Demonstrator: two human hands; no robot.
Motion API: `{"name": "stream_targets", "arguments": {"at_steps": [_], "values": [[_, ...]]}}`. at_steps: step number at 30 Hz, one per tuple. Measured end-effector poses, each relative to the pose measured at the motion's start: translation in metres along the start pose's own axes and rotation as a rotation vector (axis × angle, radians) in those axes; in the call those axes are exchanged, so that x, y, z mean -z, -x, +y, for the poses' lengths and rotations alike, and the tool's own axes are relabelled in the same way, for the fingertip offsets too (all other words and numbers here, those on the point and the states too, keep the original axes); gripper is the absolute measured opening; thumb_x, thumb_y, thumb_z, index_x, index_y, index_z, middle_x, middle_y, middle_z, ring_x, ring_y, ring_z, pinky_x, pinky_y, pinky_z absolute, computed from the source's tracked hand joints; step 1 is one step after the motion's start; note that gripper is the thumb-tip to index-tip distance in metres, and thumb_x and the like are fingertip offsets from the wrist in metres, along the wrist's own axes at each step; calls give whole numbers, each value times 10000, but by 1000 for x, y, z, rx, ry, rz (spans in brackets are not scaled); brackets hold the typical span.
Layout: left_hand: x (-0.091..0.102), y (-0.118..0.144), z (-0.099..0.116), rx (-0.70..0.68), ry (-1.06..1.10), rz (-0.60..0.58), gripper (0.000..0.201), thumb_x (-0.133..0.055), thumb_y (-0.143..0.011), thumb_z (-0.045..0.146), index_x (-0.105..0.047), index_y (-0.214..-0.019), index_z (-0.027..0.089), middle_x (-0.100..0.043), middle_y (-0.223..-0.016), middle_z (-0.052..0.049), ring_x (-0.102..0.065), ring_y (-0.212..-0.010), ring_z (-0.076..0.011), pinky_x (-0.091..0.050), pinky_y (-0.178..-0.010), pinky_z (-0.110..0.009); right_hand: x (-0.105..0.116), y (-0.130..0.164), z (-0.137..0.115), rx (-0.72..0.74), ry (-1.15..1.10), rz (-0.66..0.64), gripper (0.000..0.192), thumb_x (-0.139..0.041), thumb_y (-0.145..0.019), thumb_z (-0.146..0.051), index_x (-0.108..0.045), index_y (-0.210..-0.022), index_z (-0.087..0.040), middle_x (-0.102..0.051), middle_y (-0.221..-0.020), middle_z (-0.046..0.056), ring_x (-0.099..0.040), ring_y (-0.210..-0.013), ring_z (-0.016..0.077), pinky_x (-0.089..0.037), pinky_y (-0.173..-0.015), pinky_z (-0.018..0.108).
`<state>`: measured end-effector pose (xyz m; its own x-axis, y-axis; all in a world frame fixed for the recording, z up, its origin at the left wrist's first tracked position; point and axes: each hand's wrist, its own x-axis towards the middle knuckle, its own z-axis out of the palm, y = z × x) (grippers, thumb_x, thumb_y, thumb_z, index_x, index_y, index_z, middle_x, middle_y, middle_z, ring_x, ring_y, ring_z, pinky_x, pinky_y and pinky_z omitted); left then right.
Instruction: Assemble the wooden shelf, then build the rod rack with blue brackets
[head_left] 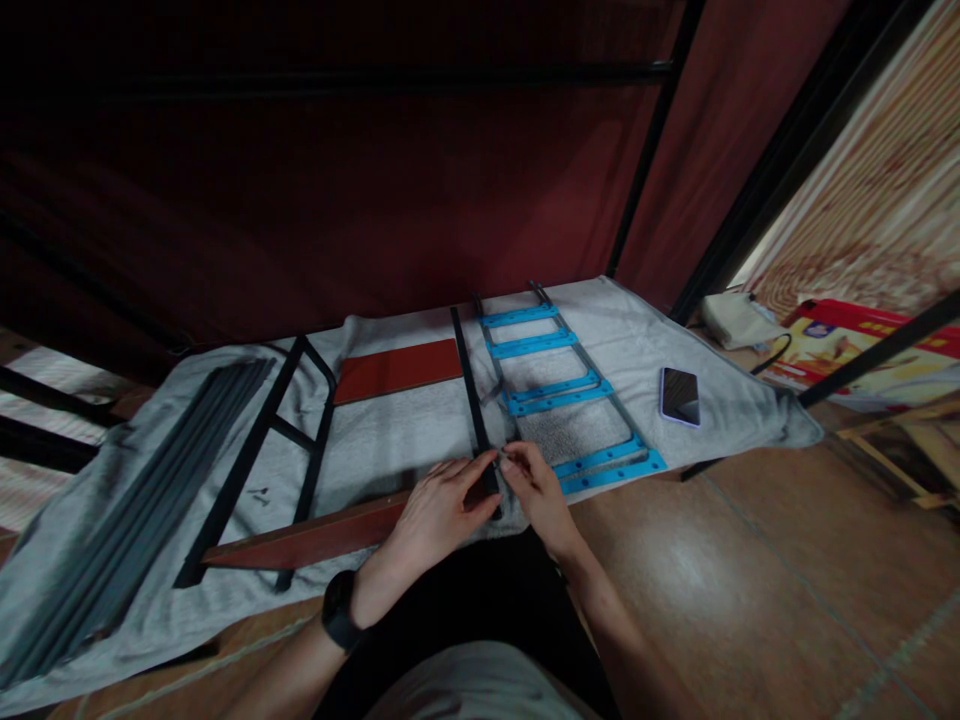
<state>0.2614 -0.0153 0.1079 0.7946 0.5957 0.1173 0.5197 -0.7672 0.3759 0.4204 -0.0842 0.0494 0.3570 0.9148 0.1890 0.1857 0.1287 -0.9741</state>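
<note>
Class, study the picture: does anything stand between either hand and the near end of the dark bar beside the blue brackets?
Nothing visible does: the left hand is on the dark bar's near end, and the right hand's fingertips are right beside it.

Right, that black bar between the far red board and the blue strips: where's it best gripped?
I'd take the black bar by its middle, from above, pinching both long sides. It's long and narrow; the far red board meets its left side farther off, and the left hand and right hand crowd its near end, leaving the middle likely easier.
</note>
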Motion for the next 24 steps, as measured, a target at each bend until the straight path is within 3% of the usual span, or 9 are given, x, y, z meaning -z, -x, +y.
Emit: {"name": "stream_targets", "arguments": {"at_steps": [5, 11, 15, 19, 24], "values": [[-3, 1, 0, 95, 19, 1, 678, -639, -882, 372, -401, -1480, 161, -643, -1318, -125, -639, -1148, -263, -504, -997, -403, 0, -6, 3, 84, 50, -71, 204, -499, -959, -400, -584, -890, -227, -585, -814, -11, -562, -773, 145, -424, -721, 260], [-2, 1, 1, 91, 6, -7, 675, -627, -883, 372, -392, -1484, 176, -636, -1327, -124, -624, -1174, -268, -482, -1025, -406, -9, -10, 6, -4, 204, -52, 411, -409, -988, -508, -458, -691, -229, -455, -632, -37, -469, -606, 132, -316, -595, 274], [-2, 1, 2, 92, 9, 7, 686, -625, -880, 364, -378, -1493, 183, -640, -1321, -122, -626, -1177, -269, -489, -1019, -406, -3, -4, 2, -71, 115, -41, 400, -338, -1015, -501, -548, -810, -229, -549, -712, -18, -525, -673, 146, -368, -644, 277], [-3, 1, -1, 57, 1, 30, 665, -604, -892, 352, -368, -1500, 224, -658, -1292, -97, -645, -1138, -251, -503, -997, -397, 6, -1, 2, 21, -19, -47, 235, -458, -987, -441, -568, -1064, -248, -616, -920, -2, -581, -855, 155, -439, -768, 275], [-4, 1, -2, -18, -26, 18, 542, -555, -924, 354, -461, -1439, 212, -666, -1277, -89, -646, -1122, -239, -499, -1000, -398, 1, -11, 5, 142, 164, -84, 220, -442, -992, -392, -561, -891, -236, -572, -826, -4, -561, -798, 156, -432, -751, 281]]}}
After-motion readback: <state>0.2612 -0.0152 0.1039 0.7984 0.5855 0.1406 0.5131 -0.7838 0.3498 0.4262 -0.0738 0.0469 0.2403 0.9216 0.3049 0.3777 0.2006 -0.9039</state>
